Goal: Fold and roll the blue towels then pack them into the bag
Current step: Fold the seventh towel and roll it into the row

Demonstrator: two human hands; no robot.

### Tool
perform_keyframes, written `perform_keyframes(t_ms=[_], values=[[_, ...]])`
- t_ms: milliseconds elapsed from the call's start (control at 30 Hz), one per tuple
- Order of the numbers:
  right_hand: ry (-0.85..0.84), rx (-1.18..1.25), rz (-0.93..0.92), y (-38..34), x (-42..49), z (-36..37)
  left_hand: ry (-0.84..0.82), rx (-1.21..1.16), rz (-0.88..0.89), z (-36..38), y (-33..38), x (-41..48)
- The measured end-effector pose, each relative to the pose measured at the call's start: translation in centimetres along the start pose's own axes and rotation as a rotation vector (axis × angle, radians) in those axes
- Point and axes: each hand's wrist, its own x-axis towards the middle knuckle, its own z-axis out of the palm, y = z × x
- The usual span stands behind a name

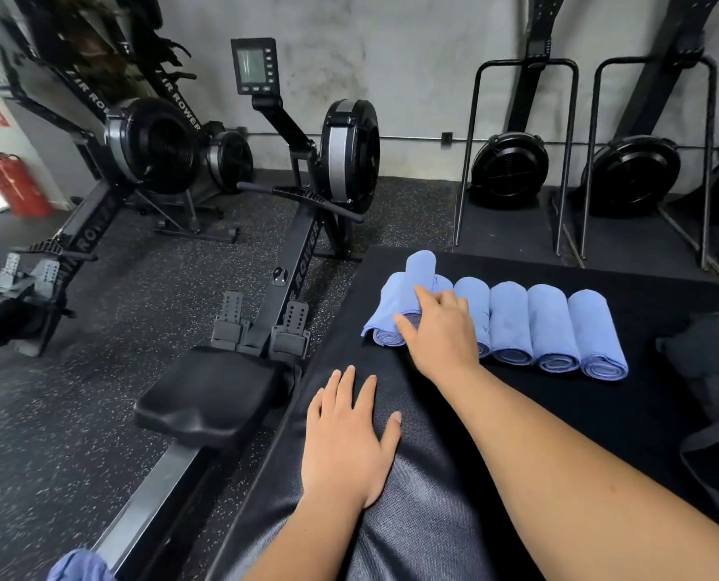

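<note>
Under the right hand (441, 333) lies the left end of a row of rolled blue towels (552, 329), set side by side on a black mat (537, 421) with their spiral ends facing the person. The hand is open. Its fingers spread flat across the rolls, and the thumb lies by the near end of the top roll (420, 266), which sits on the rolls below and runs away past the fingertips. Nothing is curled round or pinched, and the touch looks meant to settle that roll so it neither slips off nor unwinds. A loose flap hangs from the roll just left of the thumb, so that one seems less tight than the neat rolls right of the hand. Left of the right forearm, the left hand (345, 446) rests flat on the mat, fingers straight and holding nothing, probably as a brace for leaning forward. Well right of both hands, past the last roll, a dark bag (709, 354) sits at the mat's edge, partly out of view, and no towel shows in it. Rolling looks nearly done and packing not begun. Left of the left hand stands a rower (299, 253), and below it a scrap of blue cloth (77, 566) shows.
</note>
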Motion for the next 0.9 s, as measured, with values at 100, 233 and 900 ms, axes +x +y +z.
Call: perform_keyframes(t_ms=[100, 233, 900], values=[[-0.048, -0.111, -0.027, 0.5, -0.3, 0.3, 0.004, -0.004, 0.001, 0.0, 0.0, -0.1], [-0.012, -0.116, -0.014, 0.5, -0.4, 0.2, 0.016, -0.011, 0.002, 0.1, -0.1, -0.1], [-0.244, -0.21, -0.051, -1.6, -5.7, -5.6, 0.159, -0.296, 0.06, -1.8, -0.8, -0.2]])
